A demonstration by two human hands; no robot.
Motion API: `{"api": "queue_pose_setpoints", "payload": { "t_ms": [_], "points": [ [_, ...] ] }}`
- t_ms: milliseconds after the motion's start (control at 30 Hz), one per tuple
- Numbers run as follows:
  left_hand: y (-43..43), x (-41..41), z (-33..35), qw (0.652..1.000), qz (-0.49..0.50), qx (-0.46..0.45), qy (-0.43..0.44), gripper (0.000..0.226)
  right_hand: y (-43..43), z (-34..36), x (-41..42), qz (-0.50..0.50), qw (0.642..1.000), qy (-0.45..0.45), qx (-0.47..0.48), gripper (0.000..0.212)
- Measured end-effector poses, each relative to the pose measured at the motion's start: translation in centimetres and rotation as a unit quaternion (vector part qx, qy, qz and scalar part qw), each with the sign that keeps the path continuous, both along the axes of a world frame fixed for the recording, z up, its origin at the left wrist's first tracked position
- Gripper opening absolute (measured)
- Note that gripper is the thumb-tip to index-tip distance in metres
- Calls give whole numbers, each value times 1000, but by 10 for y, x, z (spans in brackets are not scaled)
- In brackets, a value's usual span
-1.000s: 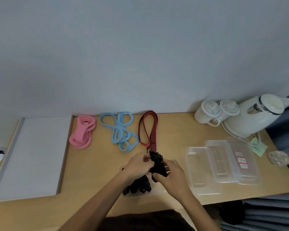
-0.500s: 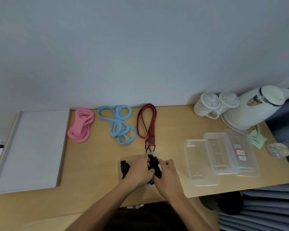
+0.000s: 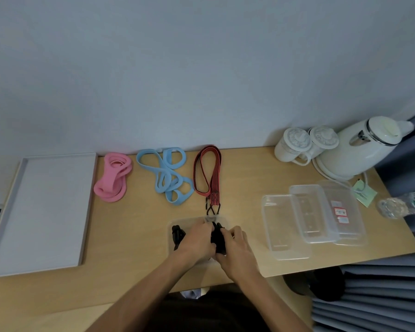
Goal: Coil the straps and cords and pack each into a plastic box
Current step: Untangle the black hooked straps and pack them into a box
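Note:
A black strap [image 3: 218, 239] is bunched inside a clear plastic box [image 3: 177, 222] near the table's front edge. My left hand [image 3: 197, 240] and my right hand [image 3: 236, 250] both grip the strap over the box, fingers curled round it. A black end of the strap [image 3: 177, 234] pokes out to the left of my left hand. Behind the box lie a red-and-black bungee cord [image 3: 207, 174], a light blue strap [image 3: 169, 177] and a pink strap [image 3: 113, 179], all loose on the table.
Several empty clear boxes [image 3: 307, 218] overlap at the right. A grey tray [image 3: 41, 209] fills the left side. Two lidded mugs [image 3: 304, 143], a white kettle [image 3: 367, 147] and a plastic bottle [image 3: 403, 204] stand at the far right. A wall runs behind the table.
Both hands have lowered the black strap from above the table into the clear box and now hold it there. The view has shifted slightly.

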State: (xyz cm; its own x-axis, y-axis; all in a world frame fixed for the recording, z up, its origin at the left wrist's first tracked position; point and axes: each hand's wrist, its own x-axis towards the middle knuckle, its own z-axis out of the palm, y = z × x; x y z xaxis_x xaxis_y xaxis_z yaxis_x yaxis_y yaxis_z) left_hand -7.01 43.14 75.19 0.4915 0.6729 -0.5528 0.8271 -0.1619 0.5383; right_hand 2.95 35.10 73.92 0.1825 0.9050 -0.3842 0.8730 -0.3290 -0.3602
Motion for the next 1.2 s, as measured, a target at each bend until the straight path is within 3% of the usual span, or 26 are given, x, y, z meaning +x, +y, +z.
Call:
{"api": "queue_pose_setpoints", "payload": {
  "t_ms": [267, 433, 667, 900, 1200],
  "points": [
    [-7, -1, -11, 996, -50, 59, 32, 45, 5, -5, -11, 3, 994, -89, 62, 67],
    [-10, 0, -14, 995, -50, 85, 26, 45, 1, -4, -1, 20, 999, -27, 40, 47],
    [-7, 11, -8, 996, -19, 77, 41, 39, 1, -3, 16, 50, 997, 11, 59, 46],
    [4, 52, 8, 993, -8, 116, 2, 22, -5, 8, 61, -21, 989, 90, 119, 36],
    [2, 132, 5, 993, -73, 84, -23, 25, -11, 22, 159, -144, 976, 86, 137, 33]
  ]
}}
